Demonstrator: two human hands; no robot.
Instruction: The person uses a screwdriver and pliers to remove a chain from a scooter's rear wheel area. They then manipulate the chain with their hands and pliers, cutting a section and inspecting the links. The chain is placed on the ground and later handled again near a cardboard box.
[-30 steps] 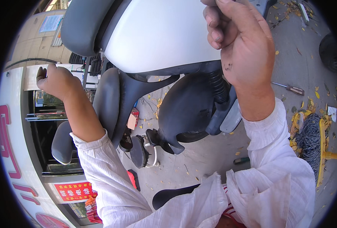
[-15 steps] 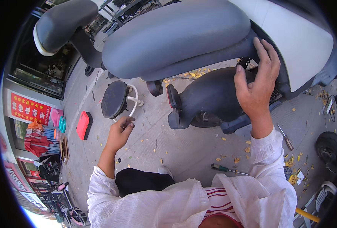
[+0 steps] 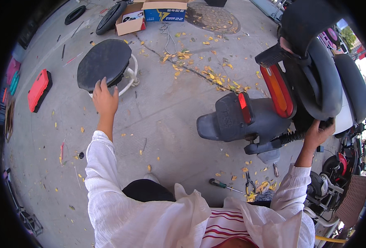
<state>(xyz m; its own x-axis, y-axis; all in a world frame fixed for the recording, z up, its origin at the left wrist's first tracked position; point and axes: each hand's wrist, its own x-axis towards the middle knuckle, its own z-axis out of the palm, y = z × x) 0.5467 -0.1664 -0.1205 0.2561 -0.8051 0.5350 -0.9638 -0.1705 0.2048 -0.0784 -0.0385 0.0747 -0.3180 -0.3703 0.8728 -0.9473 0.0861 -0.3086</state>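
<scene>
To the right stands an electric scooter, its dark rear fender (image 3: 226, 118) and red-and-orange tail light (image 3: 279, 89) facing left. My right hand (image 3: 318, 135) is at the underside of the scooter's dark rear body, just above the spring shock absorber (image 3: 292, 137). Its fingers curl against the lower edge, with the tips partly hidden. On the left is a round stool with a black seat (image 3: 103, 64) and white tubular legs. My left hand (image 3: 105, 101) is at the seat's near edge with fingers spread, holding nothing; whether the fingertips touch the seat I cannot tell.
A red case (image 3: 39, 91) lies at the left. Open cardboard boxes (image 3: 164, 12) and black tyres (image 3: 110, 18) sit at the far side. A green-handled screwdriver (image 3: 218, 183) and pliers (image 3: 249, 184) lie nearby. Yellow leaves dot the concrete, and other vehicles crowd the right.
The view has shifted, putting the scooter farther right and its rear end in sight. My right hand has gone from beneath the seat to the rear underside; my left hand now reaches the stool's seat.
</scene>
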